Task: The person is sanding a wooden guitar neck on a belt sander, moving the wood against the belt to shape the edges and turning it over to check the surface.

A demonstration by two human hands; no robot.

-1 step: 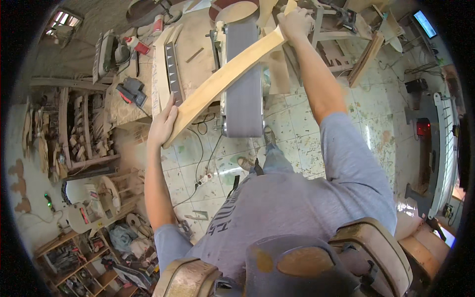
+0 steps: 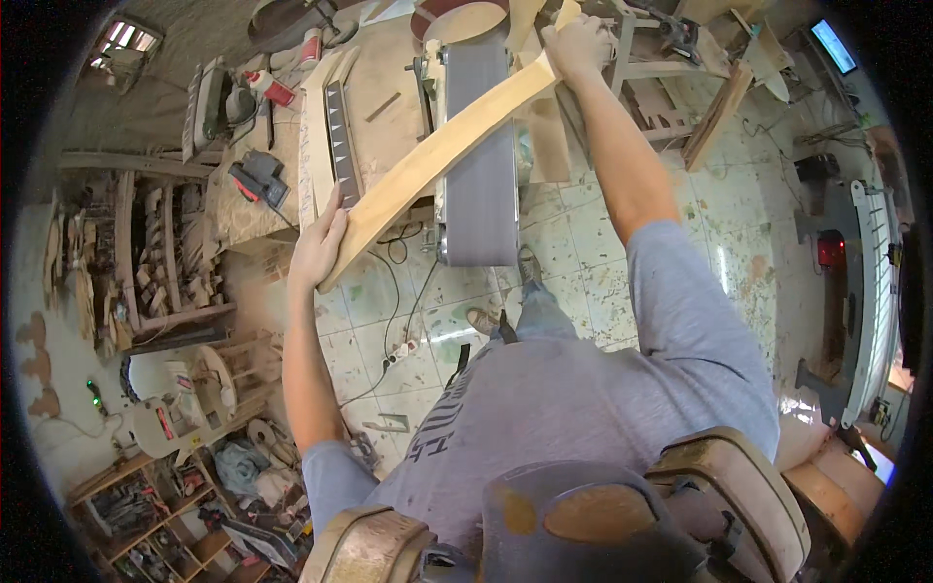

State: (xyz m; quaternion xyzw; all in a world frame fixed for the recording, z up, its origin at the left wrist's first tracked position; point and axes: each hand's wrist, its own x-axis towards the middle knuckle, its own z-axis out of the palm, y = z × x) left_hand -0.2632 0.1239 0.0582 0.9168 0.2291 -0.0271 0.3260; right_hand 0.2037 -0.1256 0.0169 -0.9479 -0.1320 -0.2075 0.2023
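Observation:
A long, slightly curved wooden board (image 2: 437, 154) lies slantwise across the grey belt of a belt sander (image 2: 480, 216). Its near left end is in my left hand (image 2: 321, 241), whose thumb side rests along the board's edge. At the far right, my right hand (image 2: 580, 51) is wrapped round the other end, and a tip of wood sticks out beyond it. The board's middle covers part of the belt; whether it presses on the belt is hard to tell.
Left of the sander, a dusty workbench (image 2: 389, 146) bears wood strips, a red-and-white bottle (image 2: 269, 87) and a black power tool (image 2: 259, 179). A wooden frame (image 2: 671, 73) stands at the far right. Cables (image 2: 394, 325) run over the tiled floor near my feet.

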